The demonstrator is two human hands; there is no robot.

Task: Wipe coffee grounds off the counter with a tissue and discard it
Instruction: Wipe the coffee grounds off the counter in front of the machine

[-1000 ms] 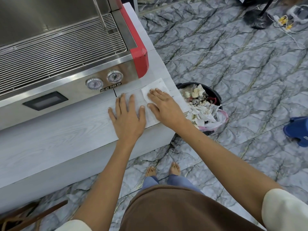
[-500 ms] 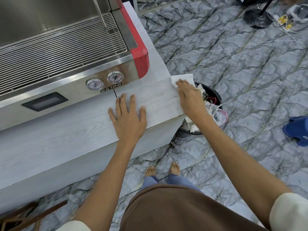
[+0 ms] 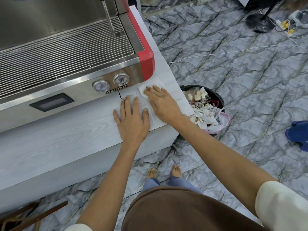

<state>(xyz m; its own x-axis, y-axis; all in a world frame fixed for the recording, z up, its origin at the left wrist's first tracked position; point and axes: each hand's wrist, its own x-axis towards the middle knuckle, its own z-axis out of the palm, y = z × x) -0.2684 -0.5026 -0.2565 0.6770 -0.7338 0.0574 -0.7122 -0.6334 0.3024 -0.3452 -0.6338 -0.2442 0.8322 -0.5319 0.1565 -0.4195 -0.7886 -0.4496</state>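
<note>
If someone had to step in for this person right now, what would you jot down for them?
Left hand: flat on the counter, holding nothing.
Right hand: pressing the tissue flat onto the counter beside the coffee machine.
Trash bin: on the floor just off the counter's end, already full of paper.
Done: wiping is under way.
Left: finish wiping, then drop the tissue in the bin.

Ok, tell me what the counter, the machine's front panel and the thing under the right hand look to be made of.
Counter: pale grey wood-grain, matte, likely laminate rather than solid wood.
Machine's front panel: brushed stainless steel by its sheen and reflections, with a glossy red corner trim.
Tissue under the right hand: thin white paper, soft and slightly creased.
</note>
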